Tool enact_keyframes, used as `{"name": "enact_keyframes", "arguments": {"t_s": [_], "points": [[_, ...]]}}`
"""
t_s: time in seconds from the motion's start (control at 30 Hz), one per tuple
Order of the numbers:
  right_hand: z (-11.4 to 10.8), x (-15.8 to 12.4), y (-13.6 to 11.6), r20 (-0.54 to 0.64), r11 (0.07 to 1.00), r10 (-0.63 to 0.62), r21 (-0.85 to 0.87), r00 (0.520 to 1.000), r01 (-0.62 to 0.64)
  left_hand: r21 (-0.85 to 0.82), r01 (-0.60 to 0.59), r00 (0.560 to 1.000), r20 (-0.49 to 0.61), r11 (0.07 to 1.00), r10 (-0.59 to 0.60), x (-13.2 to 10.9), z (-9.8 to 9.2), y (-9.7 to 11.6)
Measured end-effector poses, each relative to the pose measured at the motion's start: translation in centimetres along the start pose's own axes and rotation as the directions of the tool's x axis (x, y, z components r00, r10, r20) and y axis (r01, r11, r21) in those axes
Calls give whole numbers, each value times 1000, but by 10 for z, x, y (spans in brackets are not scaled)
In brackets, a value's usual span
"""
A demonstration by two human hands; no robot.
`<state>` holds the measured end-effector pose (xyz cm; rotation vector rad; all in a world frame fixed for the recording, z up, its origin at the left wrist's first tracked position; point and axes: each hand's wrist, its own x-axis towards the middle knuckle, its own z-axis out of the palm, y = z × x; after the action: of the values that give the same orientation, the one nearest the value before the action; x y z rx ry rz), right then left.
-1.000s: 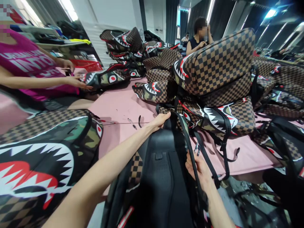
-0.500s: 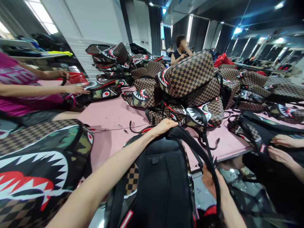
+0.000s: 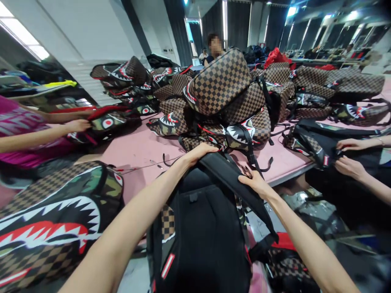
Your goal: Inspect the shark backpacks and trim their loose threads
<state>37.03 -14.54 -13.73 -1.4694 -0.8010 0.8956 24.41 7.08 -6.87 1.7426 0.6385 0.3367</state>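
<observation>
A backpack (image 3: 210, 228) stands in front of me with its black padded back facing me. My left hand (image 3: 203, 152) grips the top of its shoulder strap, fingers curled over it. Lower on the same black strap (image 3: 227, 175), my right hand (image 3: 253, 181) pinches the edge, with a small dark metal tool, perhaps snips, showing at its fingers. The strap runs down to the right of the backpack. At the left lies another backpack (image 3: 55, 219) with a shark-mouth print.
Checkered backpacks (image 3: 222, 85) are piled on the pink table (image 3: 131, 150). A person in pink (image 3: 24, 130) handles a bag at the left. Another person's hands (image 3: 351, 156) work on a black bag at the right. Bags also lie below the table's edge.
My right hand has risen from low beside the strap to its upper part. The strap now lies flatter across the backpack's top. The view has shifted right, and the left person's hands have moved.
</observation>
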Motion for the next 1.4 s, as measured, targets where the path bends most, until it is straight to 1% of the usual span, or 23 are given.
{"name": "enact_keyframes", "arguments": {"t_s": [0.1, 0.13, 0.23, 0.3, 0.37, 0.43, 0.57, 0.67, 0.77, 0.9, 0.97, 1.0, 1.03, 1.07, 1.1, 1.13, 1.17, 1.2, 1.23, 1.27, 1.3, 1.33, 1.4], "points": [[-5, -28, 35, 169, 991, 118, 38, 979, -126, 26, 18, 998, -53, 1000, -16, -5, -8, -8], [-9, -40, 50, 179, 988, 139, 45, 974, -149, 32, 28, 997, -71, 999, -26, -5, -11, -12], [-18, -77, 91, 116, 981, 164, 82, 980, -174, 46, 54, 993, -108, 997, -49, -3, -14, -25], [-22, -95, 105, 34, 981, 155, 111, 987, -158, 54, 57, 992, -116, 997, -51, 2, -13, -33], [-22, -105, 107, -27, 984, 135, 117, 990, -131, 65, 53, 992, -119, 996, -45, 7, -11, -39], [-21, -108, 104, -61, 989, 116, 100, 991, -109, 84, 45, 992, -122, 995, -34, 10, -11, -45], [-20, -109, 97, -51, 989, 117, 99, 992, -112, 141, 18, 992, -129, 990, 1, 9, -15, -52], [-19, -110, 98, -55, 985, 126, 127, 990, -119, 183, -2, 992, -121, 983, 25, 5, -16, -55], [-16, -111, 100, -107, 977, 154, 165, 982, -135, 239, -24, 992, -113, 971, 52, 5, -16, -57], [-9, -112, 102, -167, 949, 240, 250, 956, -195, 347, -79, 979, -150, 935, 138, -1, -16, -57], [-4, -112, 101, -172, 937, 267, 279, 948, -213, 439, -102, 949, -226, 893, 220, -20, -13, -60], [-2, -113, 101, -175, 934, 270, 285, 947, -214, 525, -91, 921, -278, 846, 272, -35, -9, -63], [-1, -114, 101, -179, 935, 268, 285, 947, -211, 629, -58, 885, -326, 775, 331, -55, -3, -69], [0, -116, 101, -183, 938, 261, 278, 948, -205, 747, 11, 850, -356, 664, 387, -78, 4, -76], [1, -118, 102, -184, 942, 255, 268, 949, -201, 831, 79, 839, -354, 550, 414, -104, 12, -85], [2, -120, 103, -180, 947, 248, 254, 952, -198, 885, 128, 845, -333, 447, 418, -130, 19, -95], [3, -122, 105, -166, 950, 243, 239, 956, -200, 914, 163, 857, -317, 371, 406, -154, 24, -105], [3, -125, 107, -142, 953, 242, 222, 960, -207, 924, 196, 867, -321, 329, 383, -175, 27, -114], [4, -127, 109, -121, 954, 245, 204, 962, -218, 918, 224, 861, -344, 328, 375, -192, 25, -120], [4, -129, 112, -108, 956, 252, 180, 962, -231, 915, 198, 859, -335, 352, 388, -202, 19, -123], [4, -131, 114, -101, 958, 261, 149, 960, -245, 905, 164, 849, -332, 392, 411, -206, 8, -121], [5, -132, 117, -102, 960, 269, 111, 958, -258, 887, 130, 830, -343, 444, 441, -203, -7, -116], [6, -134, 123, -110, 960, 281, 27, 953, -279, 832, 79, 781, -394, 549, 484, -182, -46, -98]]}}
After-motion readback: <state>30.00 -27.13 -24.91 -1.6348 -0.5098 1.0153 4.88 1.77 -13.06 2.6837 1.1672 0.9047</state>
